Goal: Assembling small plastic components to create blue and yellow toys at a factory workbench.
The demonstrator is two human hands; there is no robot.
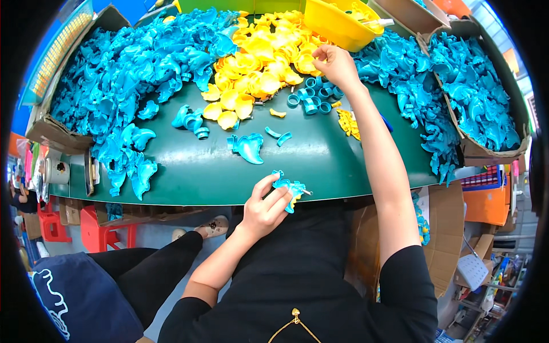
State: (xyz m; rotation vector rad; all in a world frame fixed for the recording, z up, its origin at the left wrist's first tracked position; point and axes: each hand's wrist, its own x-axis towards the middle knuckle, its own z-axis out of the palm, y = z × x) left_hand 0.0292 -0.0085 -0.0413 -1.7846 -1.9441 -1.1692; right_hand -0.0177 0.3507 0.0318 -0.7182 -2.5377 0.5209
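Near the table's front edge, my left hand [265, 210] is closed on a blue plastic part [280, 182]. A bit of yellow and a thin metal pin show at its right side. My right hand [337, 64] reaches far forward to the right edge of a heap of yellow plastic shells [257, 57]. Its thumb and fingers are pinched together against the heap, and what they hold is too hidden to make out. Just below that hand lie several blue rings [311, 98]. A blue curved shell [250, 147] and a thin blue strip [279, 136] rest mid-table.
Blue shell heaps [143, 57] cover the table's left, with more [394, 74] at the right. Cardboard boxes hold blue shells on both sides, the right one [474, 91] full. A yellow basin [337, 26] stands at the back. Small yellow pieces [349, 124] lie beneath my right forearm. Another person's legs [154, 274] are at lower left.
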